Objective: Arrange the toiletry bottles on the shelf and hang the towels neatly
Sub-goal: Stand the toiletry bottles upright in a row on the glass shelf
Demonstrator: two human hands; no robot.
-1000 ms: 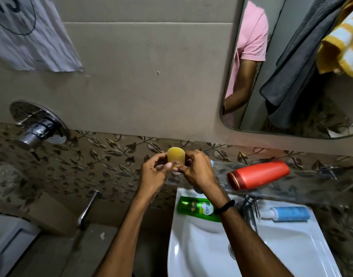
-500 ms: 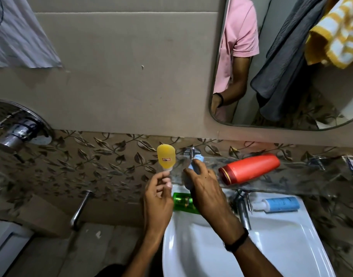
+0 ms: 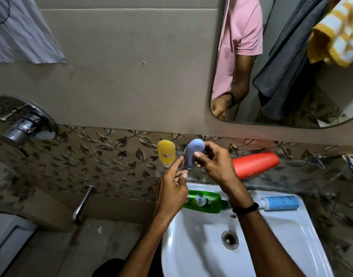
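Note:
A small yellow bottle stands cap-down at the left end of the glass shelf. My right hand grips a small grey-blue bottle just right of it, above the shelf. My left hand is below the two bottles, fingers loosely apart, fingertips near the grey-blue bottle's bottom end. A red bottle lies on its side on the shelf. A green bottle and a blue-and-white bottle lie on the sink's back rim. Grey and yellow-striped towels show in the mirror.
The white sink is below my arms. A chrome shower valve and a spout stick out of the wall at left. A white cloth hangs at top left. The mirror is above the shelf.
My left hand let go of the yellow bottle, which now stands on the shelf. My right hand lifted the grey-blue bottle up beside it.

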